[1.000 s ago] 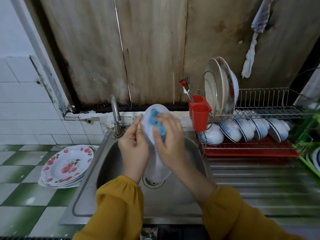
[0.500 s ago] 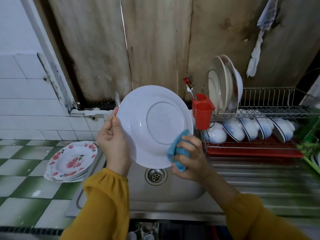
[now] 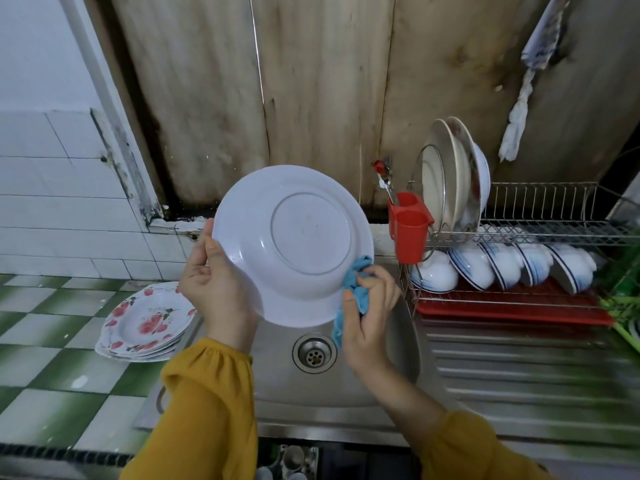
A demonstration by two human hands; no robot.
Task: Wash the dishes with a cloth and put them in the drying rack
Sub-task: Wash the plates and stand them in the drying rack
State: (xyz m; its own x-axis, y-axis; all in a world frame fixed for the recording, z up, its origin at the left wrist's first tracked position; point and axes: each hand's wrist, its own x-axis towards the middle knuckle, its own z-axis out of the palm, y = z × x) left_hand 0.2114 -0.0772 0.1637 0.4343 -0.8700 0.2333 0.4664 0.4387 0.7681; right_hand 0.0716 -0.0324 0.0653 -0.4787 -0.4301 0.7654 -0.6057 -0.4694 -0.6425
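White plate (image 3: 294,244) hangs over the sink (image 3: 381,382), rim pinched by the left grip (image 3: 214,289), right grip (image 3: 370,306) clutching the cloth (image 3: 356,287) at its edge; rack (image 3: 540,233) partly filled, floral plates (image 3: 149,320) on the tabletop (image 3: 52,393) seemingly unwashed.

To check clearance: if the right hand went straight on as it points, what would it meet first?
Probably the plate: the right hand, gripping the cloth, is at its lower right rim.
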